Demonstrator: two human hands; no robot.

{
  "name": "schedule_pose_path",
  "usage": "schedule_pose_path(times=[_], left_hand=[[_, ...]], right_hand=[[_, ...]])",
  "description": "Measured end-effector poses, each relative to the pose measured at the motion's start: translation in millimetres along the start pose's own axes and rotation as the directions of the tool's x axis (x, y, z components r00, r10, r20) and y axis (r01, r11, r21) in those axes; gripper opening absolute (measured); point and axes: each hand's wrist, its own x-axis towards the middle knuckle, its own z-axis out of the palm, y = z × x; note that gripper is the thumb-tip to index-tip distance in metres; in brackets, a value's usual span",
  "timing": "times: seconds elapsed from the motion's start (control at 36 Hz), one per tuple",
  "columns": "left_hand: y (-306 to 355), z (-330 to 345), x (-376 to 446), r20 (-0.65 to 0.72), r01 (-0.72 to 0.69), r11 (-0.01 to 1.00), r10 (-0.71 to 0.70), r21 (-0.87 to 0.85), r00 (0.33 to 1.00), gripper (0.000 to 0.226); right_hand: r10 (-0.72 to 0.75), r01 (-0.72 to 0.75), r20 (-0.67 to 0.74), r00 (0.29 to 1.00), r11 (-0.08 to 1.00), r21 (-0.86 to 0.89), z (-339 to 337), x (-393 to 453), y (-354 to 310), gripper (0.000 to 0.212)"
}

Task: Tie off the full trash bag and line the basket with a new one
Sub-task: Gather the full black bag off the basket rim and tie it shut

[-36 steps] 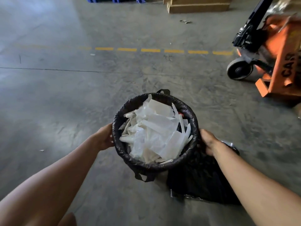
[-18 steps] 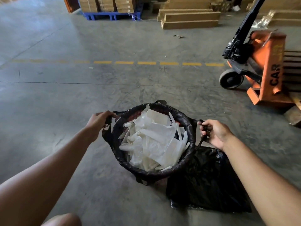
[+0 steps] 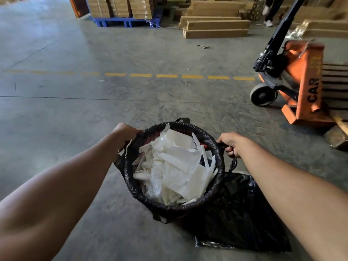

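Note:
A round basket stands on the concrete floor, lined with a black trash bag (image 3: 216,147) whose edge is rolled over the rim. White paper and plastic scraps (image 3: 177,166) fill it to the top. My left hand (image 3: 124,133) grips the bag's edge at the left rim, pulling a flap up. My right hand (image 3: 230,143) is closed on the bag's edge and a thin black strip at the right rim. A flat, empty black bag (image 3: 243,219) lies on the floor just right of the basket, under my right forearm.
An orange pallet jack (image 3: 301,83) with a black handle stands at the right, beside a wooden pallet (image 3: 337,134). Stacked cardboard boxes on a blue pallet (image 3: 124,21) and long cartons (image 3: 214,25) sit far back. A person's legs (image 3: 269,10) show at top right.
Both hands rose from the basket's sides to its rim and took hold of the bag's edge. The bag's left flap has lifted off the rim. The view tilted up.

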Motion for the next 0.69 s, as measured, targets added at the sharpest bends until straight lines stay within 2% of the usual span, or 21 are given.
schedule_pose_path(times=[0.14, 0.19, 0.25, 0.33, 0.39, 0.47, 0.56, 0.69], left_hand=[[-9, -8, 5, 0.043, -0.038, 0.985, 0.031, 0.167, 0.999, 0.055], [-8, -12, 6, 0.019, -0.090, 0.983, 0.088, 0.163, 0.996, 0.049], [-6, -11, 5, -0.031, -0.162, 0.985, 0.163, 0.054, 0.986, 0.037], [-1, -3, -3, -0.090, -0.245, 0.935, 0.229, -0.255, 0.969, 0.030], [-3, 3, -8, -0.076, -0.282, 0.862, 0.276, -0.422, 0.958, 0.030], [-10, 7, -19, -0.069, -0.321, 0.762, 0.344, -0.562, 0.937, 0.026], [-18, 7, -32, -0.048, -0.287, 0.656, 0.356, -0.698, 0.933, 0.024], [-45, 1, -44, 0.090, -0.102, 0.495, 0.349, -0.863, 0.933, 0.023]], right_hand=[[-0.085, 0.079, -0.057, 0.995, 0.991, -0.107, -3, -4, -1, 0.027], [-0.102, 0.097, -0.048, 0.994, 0.990, -0.107, -5, -3, 0, 0.027], [-0.133, 0.126, -0.099, 0.986, 0.989, -0.072, -6, -1, 0, 0.020], [-0.194, 0.222, -0.205, 0.960, 0.967, 0.125, -4, -4, -2, 0.006], [-0.242, 0.298, -0.217, 0.946, 0.913, 0.278, -1, -12, -4, 0.008], [-0.328, 0.385, -0.205, 0.922, 0.833, 0.398, 4, -30, -2, 0.014], [-0.360, 0.405, -0.188, 0.914, 0.771, 0.491, 3, -37, 12, 0.015], [-0.320, 0.336, -0.148, 0.936, 0.688, 0.643, -3, -34, 47, 0.011]])
